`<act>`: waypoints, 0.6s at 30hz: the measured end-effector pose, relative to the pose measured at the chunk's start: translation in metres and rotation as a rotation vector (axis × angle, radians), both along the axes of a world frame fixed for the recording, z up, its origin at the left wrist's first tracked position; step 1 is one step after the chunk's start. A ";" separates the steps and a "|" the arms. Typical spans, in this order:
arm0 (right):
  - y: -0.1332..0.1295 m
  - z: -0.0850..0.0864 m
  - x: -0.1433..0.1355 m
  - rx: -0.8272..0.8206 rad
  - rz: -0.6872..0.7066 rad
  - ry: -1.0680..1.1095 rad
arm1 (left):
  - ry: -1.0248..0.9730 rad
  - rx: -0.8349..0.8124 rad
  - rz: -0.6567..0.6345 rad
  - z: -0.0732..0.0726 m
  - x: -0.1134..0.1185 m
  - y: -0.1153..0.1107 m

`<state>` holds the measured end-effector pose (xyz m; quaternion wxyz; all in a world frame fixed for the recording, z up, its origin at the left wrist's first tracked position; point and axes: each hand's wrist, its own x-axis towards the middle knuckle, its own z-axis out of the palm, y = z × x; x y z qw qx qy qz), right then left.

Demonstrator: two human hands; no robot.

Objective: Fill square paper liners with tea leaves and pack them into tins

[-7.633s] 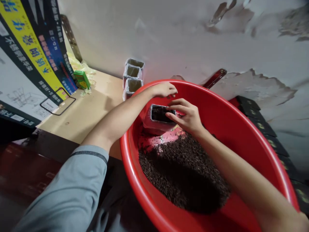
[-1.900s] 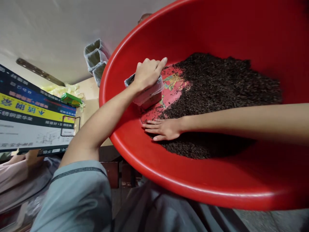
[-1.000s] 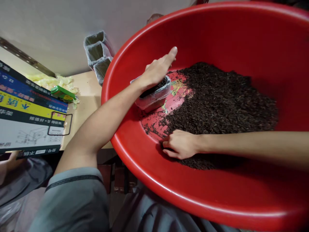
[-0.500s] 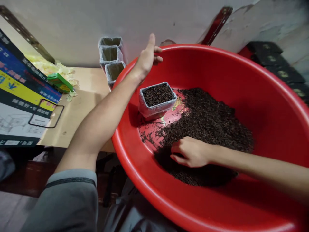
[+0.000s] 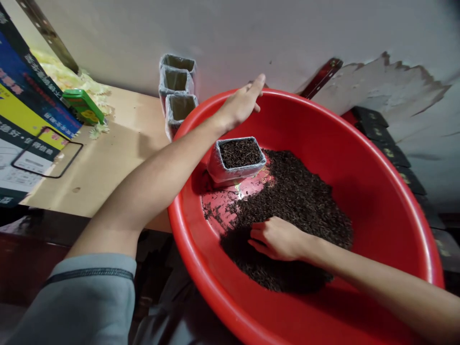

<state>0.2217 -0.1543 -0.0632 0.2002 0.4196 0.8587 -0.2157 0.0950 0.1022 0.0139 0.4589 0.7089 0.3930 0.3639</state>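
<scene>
A large red basin (image 5: pixel 381 177) holds a heap of dark loose leaves (image 5: pixel 305 191). On the basin floor, at the left of the heap, stands a plastic-lined rectangular container (image 5: pixel 237 172) filled with the same dark leaves. My left hand (image 5: pixel 242 105) is over the basin's far rim, thumb and fingers apart, holding nothing. Low over the near side of the heap is my right hand (image 5: pixel 275 238), its fingers curled together; what they hold, if anything, is hidden.
Several lined containers (image 5: pixel 179 108) stand by the wall, left of the basin. A wooden board (image 5: pixel 118 139) carries a green box (image 5: pixel 84 106), a black wire frame (image 5: pixel 68 160) and a printed carton (image 5: pixel 21 120). Dark boxes (image 5: pixel 381 132) line the right side.
The view has shifted, so the wall and the right-hand boxes show more. My left hand has moved right along the far rim. My right hand stays low over the heap, fingers still curled.
</scene>
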 end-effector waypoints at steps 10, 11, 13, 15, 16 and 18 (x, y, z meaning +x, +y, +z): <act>0.121 0.075 -0.022 0.611 0.024 0.369 | -0.171 -0.001 -0.079 -0.029 -0.002 0.043; 0.135 0.075 -0.029 0.667 0.023 0.349 | -0.184 0.002 -0.063 -0.032 -0.004 0.051; 0.158 0.067 -0.041 0.724 0.031 0.320 | -0.189 0.006 -0.022 -0.035 -0.009 0.062; 0.172 0.054 -0.047 0.726 0.040 0.332 | -0.173 0.009 0.016 -0.036 -0.014 0.066; 0.176 0.047 -0.047 0.719 0.040 0.364 | -0.163 0.011 0.030 -0.037 -0.015 0.067; 0.179 0.039 -0.042 0.692 0.026 0.485 | -0.145 0.026 0.039 -0.038 -0.014 0.065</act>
